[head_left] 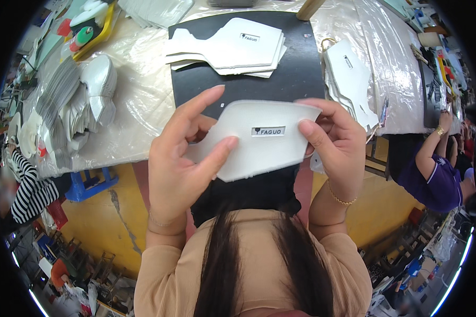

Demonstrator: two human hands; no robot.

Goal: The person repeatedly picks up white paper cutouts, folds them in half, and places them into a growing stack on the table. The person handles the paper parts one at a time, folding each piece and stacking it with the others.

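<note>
Between my two hands I hold a white cut panel [254, 153] up in front of me, above the near edge of the table. It is flat and angular, with a small framed label near its middle. My left hand [182, 150] pinches its left end, thumb on the front face, index finger raised and the other fingers partly hidden behind. At the upper right corner my right hand [338, 137] grips it, thumb in front and fingers behind. Beyond the hands, a stack of similar white panels [248, 45] lies on a black board [296, 68].
More labelled white panels [349, 71] lie right of the board. Bundles of curved white pieces [98, 90] stand at the left on the plastic-covered table [137, 121]. A yellow tray [108, 26] holds spools. A blue stool [92, 185] and co-workers, one in purple [431, 174], flank me.
</note>
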